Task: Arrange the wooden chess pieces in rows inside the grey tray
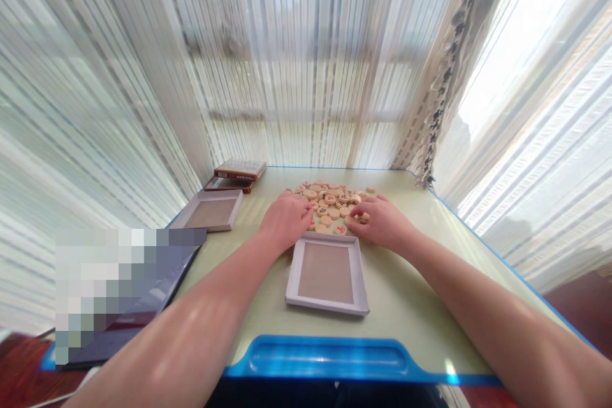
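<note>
A heap of round wooden Chinese chess pieces [333,213] lies on the pale table, some showing red or black characters and others blank. At the heap's left edge rests my left hand [288,217], its fingers curled against the pieces; what lies under them is hidden. My right hand [377,220] is at the right edge, thumb and fingers closed about a piece [350,221] at the rim of the heap. Just in front of the pieces, between my forearms, sits a shallow open box tray [327,273] with white walls and a brown bottom.
Another shallow box half [213,210] lies at the left, with stacked brown boxes [239,171] behind it. A dark flat object [157,306], partly pixelated, is at the near left. The table has a blue front edge [329,358]. Striped curtains [310,64] hang behind.
</note>
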Demonstrator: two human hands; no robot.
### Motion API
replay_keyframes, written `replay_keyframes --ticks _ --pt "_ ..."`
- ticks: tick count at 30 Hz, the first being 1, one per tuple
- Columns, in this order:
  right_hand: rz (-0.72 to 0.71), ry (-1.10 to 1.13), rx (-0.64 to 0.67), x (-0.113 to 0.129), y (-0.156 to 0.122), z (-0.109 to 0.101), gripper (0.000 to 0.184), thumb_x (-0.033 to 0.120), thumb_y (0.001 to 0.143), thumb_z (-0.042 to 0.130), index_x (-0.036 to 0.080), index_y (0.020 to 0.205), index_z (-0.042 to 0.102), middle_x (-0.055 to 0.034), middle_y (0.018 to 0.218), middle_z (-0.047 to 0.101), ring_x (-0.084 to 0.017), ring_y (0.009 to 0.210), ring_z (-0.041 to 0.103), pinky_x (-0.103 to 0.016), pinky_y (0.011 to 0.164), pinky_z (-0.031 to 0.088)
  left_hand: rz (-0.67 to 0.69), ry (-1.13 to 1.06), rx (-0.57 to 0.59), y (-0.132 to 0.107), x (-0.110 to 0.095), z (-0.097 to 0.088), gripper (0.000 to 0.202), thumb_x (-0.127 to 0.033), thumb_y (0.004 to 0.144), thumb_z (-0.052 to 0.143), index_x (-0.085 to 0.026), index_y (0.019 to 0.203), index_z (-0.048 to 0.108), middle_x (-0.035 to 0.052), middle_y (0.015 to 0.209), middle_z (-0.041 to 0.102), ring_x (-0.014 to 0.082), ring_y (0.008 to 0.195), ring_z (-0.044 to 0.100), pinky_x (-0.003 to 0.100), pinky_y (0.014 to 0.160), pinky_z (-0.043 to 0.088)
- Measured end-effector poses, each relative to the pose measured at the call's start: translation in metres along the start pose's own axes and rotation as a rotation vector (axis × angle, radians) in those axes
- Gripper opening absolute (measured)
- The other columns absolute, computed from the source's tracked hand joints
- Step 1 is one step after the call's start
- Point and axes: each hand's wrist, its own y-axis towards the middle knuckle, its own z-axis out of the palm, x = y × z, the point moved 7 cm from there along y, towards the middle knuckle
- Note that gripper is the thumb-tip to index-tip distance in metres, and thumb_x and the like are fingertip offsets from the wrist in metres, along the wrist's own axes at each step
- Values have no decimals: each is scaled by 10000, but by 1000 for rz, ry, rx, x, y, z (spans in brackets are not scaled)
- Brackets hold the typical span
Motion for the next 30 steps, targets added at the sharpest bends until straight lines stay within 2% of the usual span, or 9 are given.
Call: replay_keyframes --ticks 4,7,9,13,16,19,21,26,30 --pt "-43 27 -4 9 -1 -2 279 412 798 500 220 716 685 -53 770 638 -203 847 526 -320 791 392 14 -16 -120 -1 -6 -11 303 -292 840 423 -175 690 659 53 754 662 187 794 555 313 796 437" --pt "-63 24 11 12 -2 -3 374 375 862 398 205 677 674 -57 741 636 -182 794 535 -318 804 383 -14 -11 -127 -2 -6 -11 303 -313 830 439 -180 672 661 50 719 659 189 781 558 308 771 439" --pt "-21 10 -4 9 -1 -5 366 376 859 404 198 679 669 -61 754 636 -180 789 538 -321 822 375 -19 -14 -118 -2 -5 -10 299 -322 823 448 -184 662 659 45 705 656 192 775 554 305 751 439" --pt "65 13 -44 0 0 -7 284 353 834 448 199 758 674 -68 872 636 -189 843 537 -318 837 374 -19 -16 -119 -2 -5 -10 309 -328 823 444 -184 646 652 44 700 653 190 766 548 306 751 430" --pt "76 42 -48 -2 0 -5 254 330 829 457 220 885 679 -62 942 624 -196 901 523 -325 851 373 3 -63 -118 -3 -8 -12 309 -321 828 438 -177 653 648 44 706 651 181 761 549 299 755 425" --pt "18 55 -50 1 -1 -2 296 370 825 467 252 1014 662 -60 1002 613 -218 958 494 -352 871 364 113 -194 -63 -6 -22 -12 261 -318 821 457 -177 726 654 28 741 655 155 752 556 278 752 425" --pt "-45 55 -33 5 -2 0 309 382 829 461 255 1021 667 -61 1016 618 -226 963 485 -363 868 364 163 -260 3 -8 -29 -10 227 -337 796 495 -179 801 657 21 755 655 146 734 558 270 731 430" --pt "-126 78 -19 11 -2 -1 232 331 810 496 228 850 700 -41 961 656 -204 912 523 -362 885 352 160 -281 117 -9 -33 -1 225 -363 749 549 -185 814 672 10 687 633 141 680 548 263 679 432" --pt "-102 96 -13 10 -1 0 166 308 769 541 218 766 680 -38 857 671 -207 872 524 -342 830 382 170 -246 159 -9 -31 4 205 -358 741 554 -208 773 691 24 766 611 152 756 554 263 727 436"
